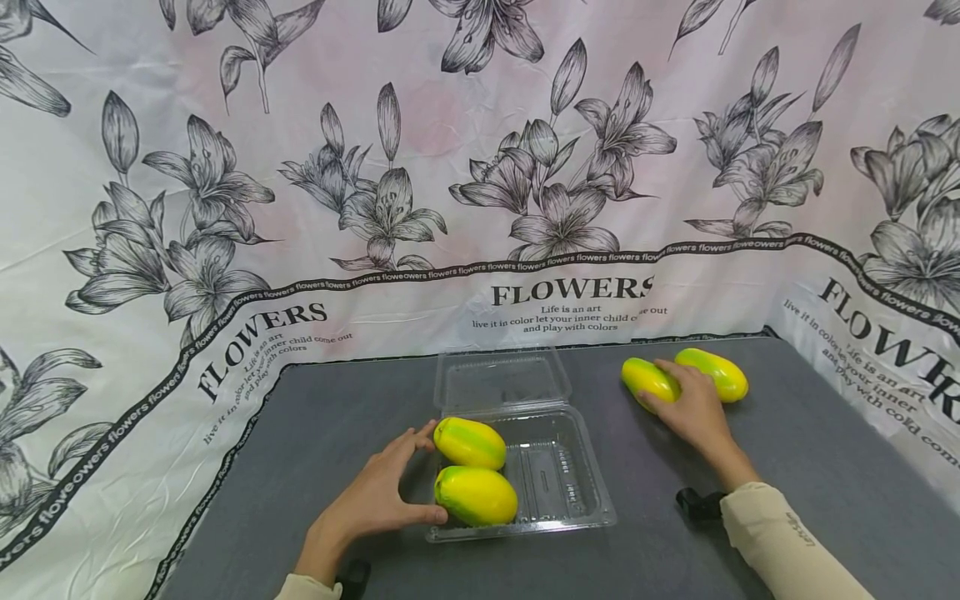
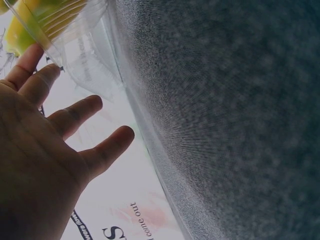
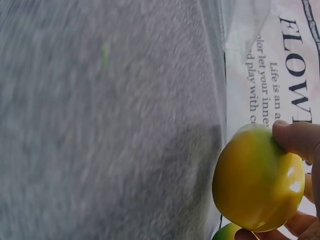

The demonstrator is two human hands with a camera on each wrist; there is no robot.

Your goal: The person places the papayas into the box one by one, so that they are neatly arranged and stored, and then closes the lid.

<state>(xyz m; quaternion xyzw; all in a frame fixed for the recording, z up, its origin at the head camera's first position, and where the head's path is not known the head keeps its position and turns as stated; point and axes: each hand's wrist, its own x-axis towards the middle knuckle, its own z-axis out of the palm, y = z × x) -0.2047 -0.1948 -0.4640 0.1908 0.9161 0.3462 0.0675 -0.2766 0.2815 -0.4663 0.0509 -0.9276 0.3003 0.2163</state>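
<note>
My right hand grips a glossy yellow-green oval fruit, thumb and fingers around it; the right wrist view shows this fruit close up. Against the back of that hand, in the head view, is another such fruit. Two more lie side by side in the left half of a clear plastic clamshell box: a far one and a near one. My left hand is at the box's left edge, thumb and forefinger spread beside these two, its other fingers extended in the left wrist view.
The clamshell's lid lies folded back behind its base. A grey cloth covers the table. White flower-printed fabric rises behind the table and along both sides.
</note>
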